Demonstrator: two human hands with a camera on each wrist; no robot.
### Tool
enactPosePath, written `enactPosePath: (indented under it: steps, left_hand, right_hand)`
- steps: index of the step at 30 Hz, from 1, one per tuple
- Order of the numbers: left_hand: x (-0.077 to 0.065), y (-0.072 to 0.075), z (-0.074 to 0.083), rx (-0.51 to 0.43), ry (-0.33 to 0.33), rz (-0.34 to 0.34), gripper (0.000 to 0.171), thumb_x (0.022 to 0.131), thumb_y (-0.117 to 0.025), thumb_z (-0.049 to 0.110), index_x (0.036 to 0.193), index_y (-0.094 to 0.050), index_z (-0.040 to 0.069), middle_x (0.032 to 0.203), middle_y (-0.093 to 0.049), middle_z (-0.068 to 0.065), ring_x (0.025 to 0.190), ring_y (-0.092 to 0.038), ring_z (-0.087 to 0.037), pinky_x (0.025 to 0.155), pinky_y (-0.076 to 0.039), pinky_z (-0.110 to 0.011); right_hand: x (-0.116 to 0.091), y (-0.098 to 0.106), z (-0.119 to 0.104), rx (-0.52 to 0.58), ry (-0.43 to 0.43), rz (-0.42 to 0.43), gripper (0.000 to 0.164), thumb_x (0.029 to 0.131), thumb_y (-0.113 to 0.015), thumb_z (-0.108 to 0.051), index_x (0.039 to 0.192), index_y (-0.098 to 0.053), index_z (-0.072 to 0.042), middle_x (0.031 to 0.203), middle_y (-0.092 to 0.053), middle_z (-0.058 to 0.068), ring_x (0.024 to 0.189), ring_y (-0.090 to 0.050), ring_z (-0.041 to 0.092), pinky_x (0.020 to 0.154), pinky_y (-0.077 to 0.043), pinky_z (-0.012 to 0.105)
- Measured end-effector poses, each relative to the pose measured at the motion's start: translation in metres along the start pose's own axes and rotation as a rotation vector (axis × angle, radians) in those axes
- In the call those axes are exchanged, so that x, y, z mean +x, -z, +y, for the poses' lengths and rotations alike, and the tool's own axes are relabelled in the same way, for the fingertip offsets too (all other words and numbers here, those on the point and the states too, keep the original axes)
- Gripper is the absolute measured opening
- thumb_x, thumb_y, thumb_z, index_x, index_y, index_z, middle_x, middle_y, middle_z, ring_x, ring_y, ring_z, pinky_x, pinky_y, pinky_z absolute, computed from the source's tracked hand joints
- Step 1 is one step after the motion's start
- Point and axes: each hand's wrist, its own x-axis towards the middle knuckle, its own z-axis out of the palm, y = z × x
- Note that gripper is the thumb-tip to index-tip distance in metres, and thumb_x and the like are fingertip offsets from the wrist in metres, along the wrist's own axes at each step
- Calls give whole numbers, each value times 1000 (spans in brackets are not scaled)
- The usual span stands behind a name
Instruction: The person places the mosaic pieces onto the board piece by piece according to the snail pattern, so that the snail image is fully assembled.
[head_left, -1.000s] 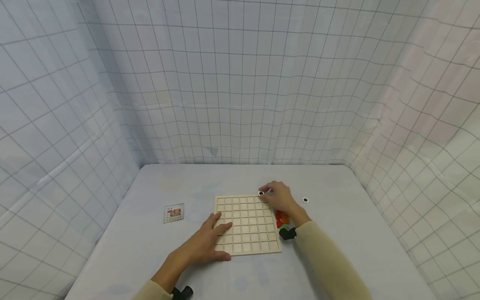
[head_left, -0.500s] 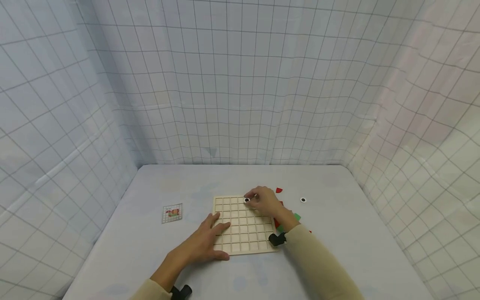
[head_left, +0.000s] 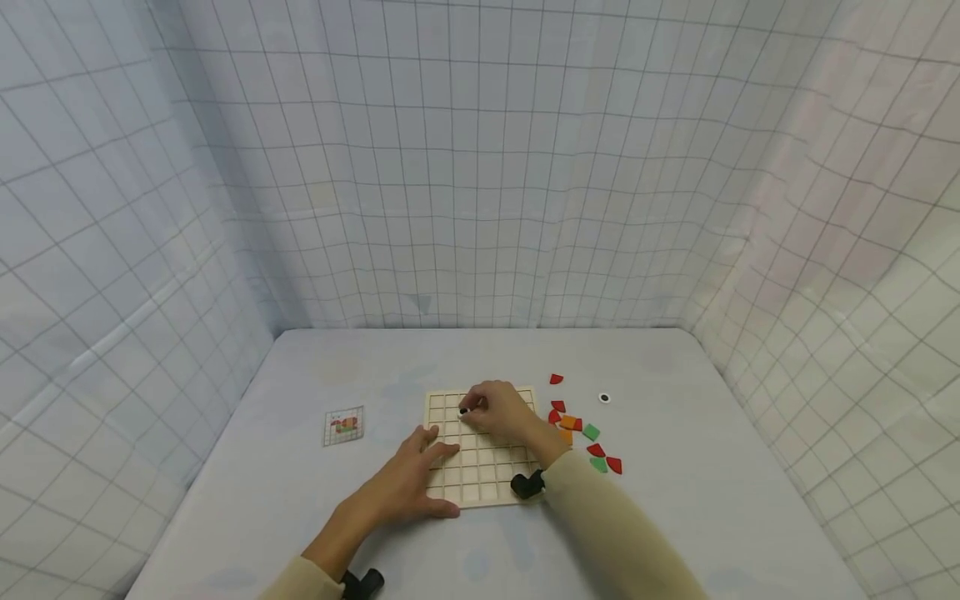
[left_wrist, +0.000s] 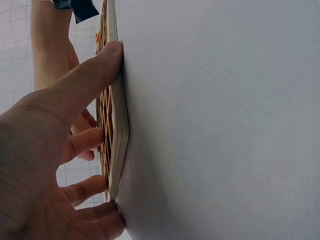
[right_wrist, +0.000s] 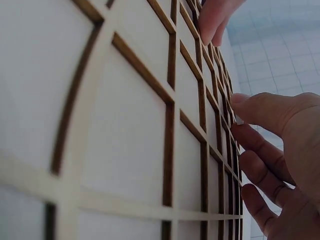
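A pale wooden grid board (head_left: 483,475) with square cells lies flat on the white table. My left hand (head_left: 408,475) rests on its left side, fingers spread over the cells and thumb at the near edge. Over the upper left cells, my right hand (head_left: 498,408) pinches a white round piece with a black dot (head_left: 462,412) between thumb and index finger. In the right wrist view only a sliver of that white piece (right_wrist: 239,121) shows between the fingertips. The left wrist view shows the left thumb (left_wrist: 97,67) lying against the board's rim.
Right of the board lie loose red, orange and green pieces, including a green square (head_left: 591,432) and a red quarter-round (head_left: 614,465). A second white round piece (head_left: 604,398) lies farther right. A picture card (head_left: 343,426) lies left. Gridded white curtains (head_left: 480,208) surround the table.
My right hand has carried the white round piece leftward from the board's far right corner to its upper left cells, uncovering the coloured pieces. My left hand has stayed on the board.
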Motion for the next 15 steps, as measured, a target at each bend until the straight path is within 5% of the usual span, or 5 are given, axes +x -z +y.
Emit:
enactPosePath:
  steps: [15]
  left_hand:
    - [0,2,0,16,-47,14,100,84,-106,50,164,-63,9,175,-42,-38,161,-46,-62,124,-49,-79]
  right_hand:
    - [2,-8,-10,-37,-10,13,13,110,-84,-22,119,-92,-19,116,-86,-1,102,-71,11,94,-61,33]
